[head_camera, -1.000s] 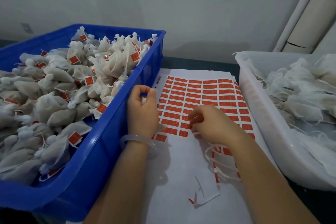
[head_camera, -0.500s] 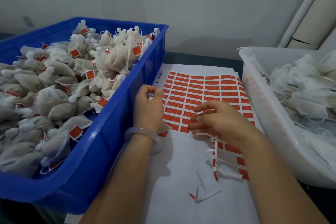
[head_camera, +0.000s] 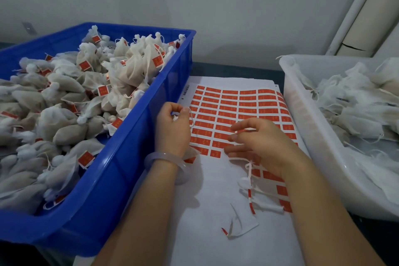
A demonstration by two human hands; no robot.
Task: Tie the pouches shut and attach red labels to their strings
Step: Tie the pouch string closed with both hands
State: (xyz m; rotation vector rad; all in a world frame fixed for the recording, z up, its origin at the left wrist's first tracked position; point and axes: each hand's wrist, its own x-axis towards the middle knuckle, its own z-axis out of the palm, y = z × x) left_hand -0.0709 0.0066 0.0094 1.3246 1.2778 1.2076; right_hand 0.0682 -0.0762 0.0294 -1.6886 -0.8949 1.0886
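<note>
My left hand (head_camera: pixel 172 129) curls round a small white pouch (head_camera: pixel 192 152), of which only a corner shows below the wrist. Its thumb and forefinger pinch the pouch's thin string (head_camera: pixel 190 114). My right hand (head_camera: pixel 261 144) lies over the sheet of red labels (head_camera: pixel 237 103) with its fingers stretched out and spread. Its fingertips touch labels in the lower rows, and nothing is gripped in it. The two hands are a short way apart.
A blue crate (head_camera: pixel 133 157) on the left is heaped with tied, labelled pouches (head_camera: pixel 129 67). A white tub (head_camera: pixel 302 127) on the right holds unlabelled pouches (head_camera: pixel 354 103). Peeled backing strips (head_camera: pixel 250 181) and a paper scrap (head_camera: pixel 239 224) lie on the sheet near me.
My right hand has uncurled from a fist, and its fingers now reach across the label rows. My left hand keeps hold of the pouch and string and has barely moved.
</note>
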